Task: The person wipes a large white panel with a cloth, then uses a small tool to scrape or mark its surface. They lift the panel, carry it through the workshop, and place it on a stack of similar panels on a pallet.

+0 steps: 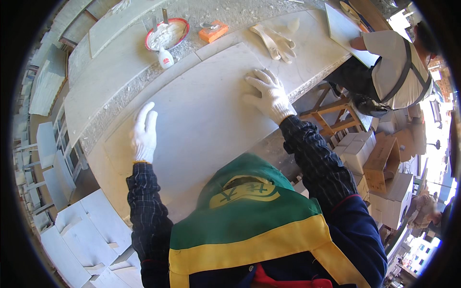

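Observation:
A large pale stone slab (201, 110), white to light grey, lies flat on the workbench in front of me. My left hand (144, 134), in a white knit glove, is at the slab's left side with its fingers stretched out, holding nothing. Whether it touches the slab I cannot tell. At the slab's right end is my right hand (270, 96), gloved the same way. Its fingers are spread over the slab's edge, with nothing in its grip.
Beyond the slab are a red-rimmed bowl (184, 32) of white paste with scrapers, a white bottle (165, 58), an orange block (213, 31) and cream gloves (273, 42). A co-worker (394, 67) sits at right, near a wooden stool (331, 115) and cardboard boxes (391, 199). White panels (86, 230) lie lower left.

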{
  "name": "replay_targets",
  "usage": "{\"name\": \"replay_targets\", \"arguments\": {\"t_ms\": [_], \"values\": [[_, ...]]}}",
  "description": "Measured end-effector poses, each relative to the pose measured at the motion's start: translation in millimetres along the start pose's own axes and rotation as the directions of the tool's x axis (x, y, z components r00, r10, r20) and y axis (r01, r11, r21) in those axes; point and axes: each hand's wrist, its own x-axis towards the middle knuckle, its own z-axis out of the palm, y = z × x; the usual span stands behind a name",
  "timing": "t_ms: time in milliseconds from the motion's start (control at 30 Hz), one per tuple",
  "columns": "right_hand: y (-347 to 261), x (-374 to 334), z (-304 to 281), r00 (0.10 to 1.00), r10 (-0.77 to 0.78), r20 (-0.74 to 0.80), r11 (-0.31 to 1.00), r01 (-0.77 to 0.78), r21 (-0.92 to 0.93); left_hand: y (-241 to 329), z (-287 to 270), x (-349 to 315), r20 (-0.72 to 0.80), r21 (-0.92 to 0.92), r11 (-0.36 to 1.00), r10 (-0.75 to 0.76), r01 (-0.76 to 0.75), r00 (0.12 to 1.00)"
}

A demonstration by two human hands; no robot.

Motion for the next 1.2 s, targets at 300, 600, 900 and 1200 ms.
{"name": "replay_targets", "arguments": {"t_ms": [300, 600, 900, 1200], "values": [[-1, 0, -25, 0.962, -0.2, 0.187, 0.978, 0.186, 0.09, 10, 52, 53, -0.089, 0.195, 0.981, 0.0, 0.017, 0.996], [5, 66, -16, 0.978, 0.033, 0.208, 0.966, -0.085, 0.244, 15, 71, 119, -0.138, 0.343, 0.938, -0.005, 0.053, 0.99], [-47, 250, 35, 0.849, 0.117, 0.515, 0.866, -0.341, 0.366, 19, 84, 167, -0.196, 0.269, 0.961, 0.115, -0.059, 0.974], [-51, 305, 83, 0.687, 0.121, 0.717, 0.808, -0.487, 0.331, 6, 73, 157, -0.249, -0.034, 0.988, 0.14, -0.153, 0.958]]}}
